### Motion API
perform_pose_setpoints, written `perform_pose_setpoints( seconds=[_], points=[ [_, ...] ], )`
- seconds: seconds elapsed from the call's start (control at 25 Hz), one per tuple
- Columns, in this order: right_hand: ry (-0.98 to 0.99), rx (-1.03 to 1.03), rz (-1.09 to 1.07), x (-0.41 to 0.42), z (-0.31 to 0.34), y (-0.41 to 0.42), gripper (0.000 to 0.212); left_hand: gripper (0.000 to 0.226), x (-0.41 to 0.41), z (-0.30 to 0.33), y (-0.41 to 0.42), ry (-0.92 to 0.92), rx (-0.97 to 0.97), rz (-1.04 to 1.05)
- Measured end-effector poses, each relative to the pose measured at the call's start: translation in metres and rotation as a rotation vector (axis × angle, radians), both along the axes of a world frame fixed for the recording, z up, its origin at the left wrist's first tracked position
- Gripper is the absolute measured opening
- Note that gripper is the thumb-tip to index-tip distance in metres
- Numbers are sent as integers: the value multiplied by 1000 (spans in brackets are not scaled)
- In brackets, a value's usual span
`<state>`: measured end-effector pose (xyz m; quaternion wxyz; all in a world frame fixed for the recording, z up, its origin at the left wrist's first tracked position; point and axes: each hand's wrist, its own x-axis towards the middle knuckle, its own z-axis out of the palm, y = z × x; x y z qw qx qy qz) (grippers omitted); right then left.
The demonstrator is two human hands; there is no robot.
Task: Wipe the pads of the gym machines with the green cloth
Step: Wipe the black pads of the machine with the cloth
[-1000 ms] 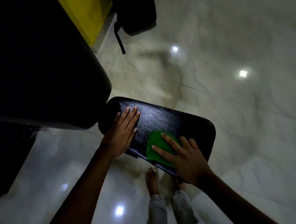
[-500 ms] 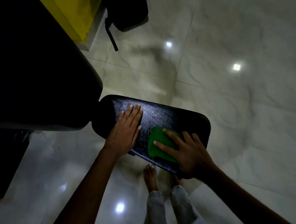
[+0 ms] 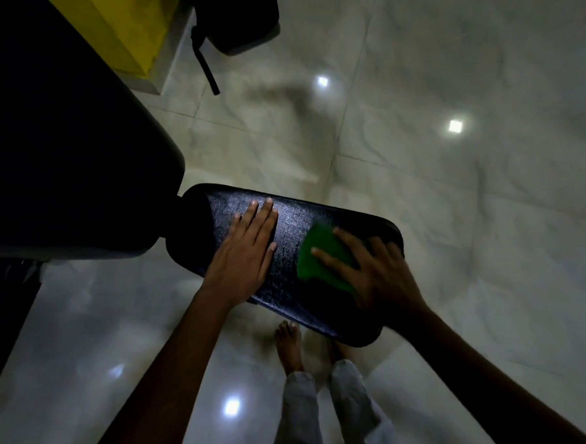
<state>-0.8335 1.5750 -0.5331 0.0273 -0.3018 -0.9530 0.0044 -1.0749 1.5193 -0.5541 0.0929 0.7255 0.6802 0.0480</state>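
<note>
Far left I see a big dark machine body point(image 3: 60, 139) w/ a yellow panel point(image 3: 129, 30) above it, black strap point(image 3: 205, 68) hanging nearby. Next, left hand point(image 3: 244, 255) lies flat, fingers straight, on the black pad point(image 3: 289, 276), holding nothing, just bracing it. Right of that, the green cloth point(image 3: 315, 258) sits on the pad's right half, right hand point(image 3: 377, 275) pressing it w/ spread fingers, not pinched. Risk as I judge it: cloth is near the pad's edge, so a long stroke could push it off onto the glossy tile floor point(image 3: 454, 213); bare feet point(image 3: 289, 346) sit right below. Low light may also hide missed patches.
</note>
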Motion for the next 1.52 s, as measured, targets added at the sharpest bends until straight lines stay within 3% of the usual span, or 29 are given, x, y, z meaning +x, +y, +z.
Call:
perform_pose_setpoints(
  seconds=[0.16,0.32,0.4,0.52,0.64,0.84,0.96,1.08,1.16,1.28,1.52],
  points=[
    [134,17,-345,-13,-2,19,75,55,6,1,-1,-41,-15,43],
    [74,-31,-187,7,-3,-64,68,54,17,2,2,-79,-12,17],
    [28,-29,-115,11,-2,-45,66,53,23,2,3,-58,6,-22],
    [67,27,-285,-1,-1,6,76,53,24,0,2,-72,14,-10],
    [131,21,-435,-6,-2,-13,76,53,25,0,2,-69,14,-2],
    [111,-136,-228,20,-5,-107,68,54,25,-1,2,-58,-2,13],
    [45,-108,-141,26,-2,-84,77,54,25,-2,2,-44,-4,2],
    [83,3,-338,17,-1,-26,50,53,24,-2,1,-56,-15,8],
    [104,10,-420,10,0,6,64,53,25,-2,1,-66,-11,12],
    [84,-92,-358,10,4,27,83,54,28,-4,-1,-32,-1,52],
    [145,-526,-230,-27,26,93,60,69,18,-2,-3,-14,-40,470]
  ],
)
